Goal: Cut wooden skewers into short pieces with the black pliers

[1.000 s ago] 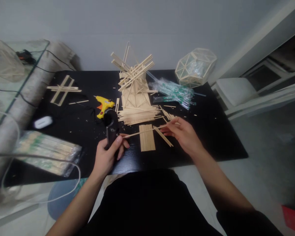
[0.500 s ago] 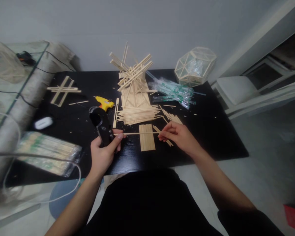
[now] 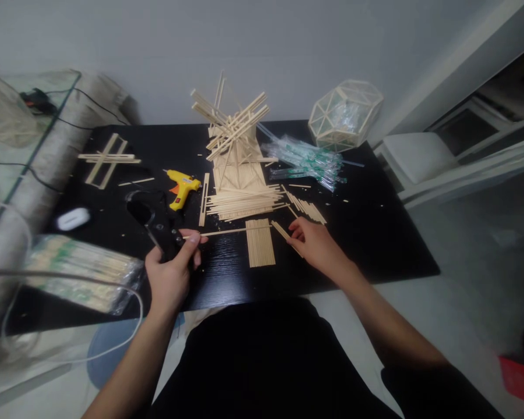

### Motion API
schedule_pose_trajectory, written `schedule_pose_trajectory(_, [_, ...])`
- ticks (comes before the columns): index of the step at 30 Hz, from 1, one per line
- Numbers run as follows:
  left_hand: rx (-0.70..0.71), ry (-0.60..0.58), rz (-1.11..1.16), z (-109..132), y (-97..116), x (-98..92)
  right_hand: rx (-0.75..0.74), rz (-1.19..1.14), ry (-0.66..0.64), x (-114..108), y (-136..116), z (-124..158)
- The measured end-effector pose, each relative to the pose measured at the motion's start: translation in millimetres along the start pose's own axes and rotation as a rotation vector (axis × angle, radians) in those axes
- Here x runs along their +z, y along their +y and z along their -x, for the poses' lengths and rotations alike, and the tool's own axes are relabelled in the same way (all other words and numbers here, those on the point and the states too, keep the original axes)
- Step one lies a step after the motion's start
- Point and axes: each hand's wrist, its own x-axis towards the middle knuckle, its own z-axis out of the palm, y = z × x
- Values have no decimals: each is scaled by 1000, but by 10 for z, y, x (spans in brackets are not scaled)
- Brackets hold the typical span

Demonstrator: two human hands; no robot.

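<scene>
My left hand (image 3: 171,270) is closed around a black plier-like hand tool (image 3: 159,227). Its thumb and fingers also pinch one end of a long thin wooden stick (image 3: 227,232), which points right across a flat panel of short sticks (image 3: 260,247). Beside that panel, my right hand (image 3: 317,241) has its fingers curled at a few short wooden sticks (image 3: 281,230), partly covering them. It no longer grips the long stick. Beyond the hands stands a wooden stick structure (image 3: 238,154) with crossed blades, and a pile of loose sticks (image 3: 244,201) lies in front of it.
A yellow glue gun (image 3: 182,187) lies behind the tool. Left are a crossed stick frame (image 3: 109,160), a white case (image 3: 73,219) and a bagged stick pack (image 3: 85,270). Plastic wrappers (image 3: 310,163) and a polyhedral stick frame (image 3: 346,115) sit back right on the black table (image 3: 375,244).
My right hand has let go of the long stick's end and moved onto the short sticks. My left hand has shifted left with the tool and the long stick.
</scene>
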Motion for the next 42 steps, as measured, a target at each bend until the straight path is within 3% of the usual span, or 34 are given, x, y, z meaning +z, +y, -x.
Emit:
schedule_pose_trajectory(6, [-15, 7, 64, 1, -8, -26, 28, 83, -35, 6, -72, -4])
schedule_pose_trajectory(10, [-24, 5, 75, -4, 6, -38, -11, -4, 18, -44, -81, 16])
schedule_pose_trajectory(13, [0, 7, 75, -14, 19, -48, -74, -201, 29, -134, -97, 39])
schedule_pose_trajectory(18, [55, 2, 23, -60, 76, -75, -101, -670, -222, -258, -173, 77])
schedule_pose_trajectory(22, [117, 18, -70, -124, 218, -91, -88, -900, -288, -264, -245, 68])
schedule_pose_trajectory(27, [336, 6, -298, -201, 471, -64, -244, -692, -214, -142, -397, -42])
schedule_pose_trajectory(32, [574, -170, -481, -232, 637, 58, -448, -467, -111, 78, -661, -145])
schedule_pose_trajectory(36, [679, -275, -621, -246, 673, 171, -533, -336, -162, 242, -778, -206])
schedule_pose_trajectory(42, [770, -304, -627, -283, 595, 235, -582, -231, -166, 457, -709, -340])
